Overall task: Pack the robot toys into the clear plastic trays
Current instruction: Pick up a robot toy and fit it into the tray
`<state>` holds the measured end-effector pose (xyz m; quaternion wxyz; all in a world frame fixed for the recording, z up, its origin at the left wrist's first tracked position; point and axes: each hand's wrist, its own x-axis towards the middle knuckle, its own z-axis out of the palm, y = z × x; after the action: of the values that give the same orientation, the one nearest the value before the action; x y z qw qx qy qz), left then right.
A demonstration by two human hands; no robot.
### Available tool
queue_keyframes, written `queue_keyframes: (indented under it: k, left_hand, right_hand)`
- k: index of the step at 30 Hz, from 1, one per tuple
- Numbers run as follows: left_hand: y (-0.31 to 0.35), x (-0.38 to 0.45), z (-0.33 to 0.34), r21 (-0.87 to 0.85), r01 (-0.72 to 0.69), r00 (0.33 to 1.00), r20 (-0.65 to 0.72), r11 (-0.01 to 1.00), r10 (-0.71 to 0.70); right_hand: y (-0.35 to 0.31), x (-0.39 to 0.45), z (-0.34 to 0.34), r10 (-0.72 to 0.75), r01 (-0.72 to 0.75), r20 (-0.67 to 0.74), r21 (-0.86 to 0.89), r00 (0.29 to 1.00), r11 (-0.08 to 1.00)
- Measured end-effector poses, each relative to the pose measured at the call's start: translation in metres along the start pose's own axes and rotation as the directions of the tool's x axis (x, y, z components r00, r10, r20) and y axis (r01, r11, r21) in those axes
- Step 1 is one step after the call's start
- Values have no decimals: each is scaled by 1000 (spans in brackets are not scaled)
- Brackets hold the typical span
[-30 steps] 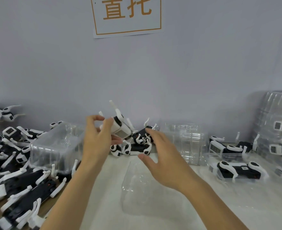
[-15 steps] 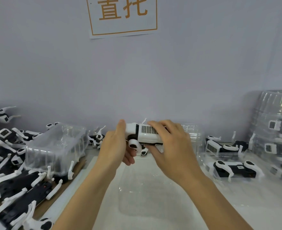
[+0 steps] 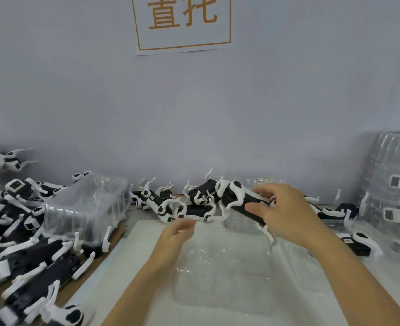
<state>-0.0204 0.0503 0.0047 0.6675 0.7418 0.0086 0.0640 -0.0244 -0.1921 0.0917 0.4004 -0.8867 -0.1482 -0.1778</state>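
A clear, shallow moulded plastic tray (image 3: 222, 276) lies flat on the white work mat (image 3: 147, 267) at the centre of the bench; nothing can be made out in its hollows. To the left, a clear plastic box-shaped tray stack (image 3: 86, 205) sits upside down over part of a heap of black-and-white robot dog toys (image 3: 22, 243) spread across the left side of the bench. Behind the mat, a smaller cluster of the same toys (image 3: 177, 203) lies tangled against the grey wall (image 3: 241, 114). At the far right, a tall pile of clear trays (image 3: 394, 184) already has toys sealed inside, and 1 more packed toy (image 3: 359, 243) lies in front of it.

The right hand (image 3: 286, 212) holds a black-and-white robot dog toy (image 3: 239, 201) in the air above the far right corner of the flat tray, thumb below and fingers curled over the body, clamped on it; the toy is tilted, head end up and to the left, white legs dangling. The left hand (image 3: 173, 238) hovers over the near left edge of the tray, fingers loosely bent and slightly apart, gripping nothing. Both forearms reach in from the bottom edge. A white sign with orange characters (image 3: 182, 22) hangs on the wall
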Motion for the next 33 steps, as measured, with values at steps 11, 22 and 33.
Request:
queue_keyframes:
  k: [11, 22, 33]
  left_hand:
    - [-15, 3, 0, -316, 78, 995, 90, 946, -52]
    - [-8, -3, 2, -256, 162, 981, 147, 953, -127]
    - [-6, 7, -1, 49, 184, 979, 76, 982, -187]
  right_hand:
    - [-3, -12, 53, 55, -7, 331, -147, 942, 989]
    - [12, -14, 63, 106, -56, 350, -151, 931, 987]
    - [7, -16, 70, 192, -117, 318, -241, 928, 963]
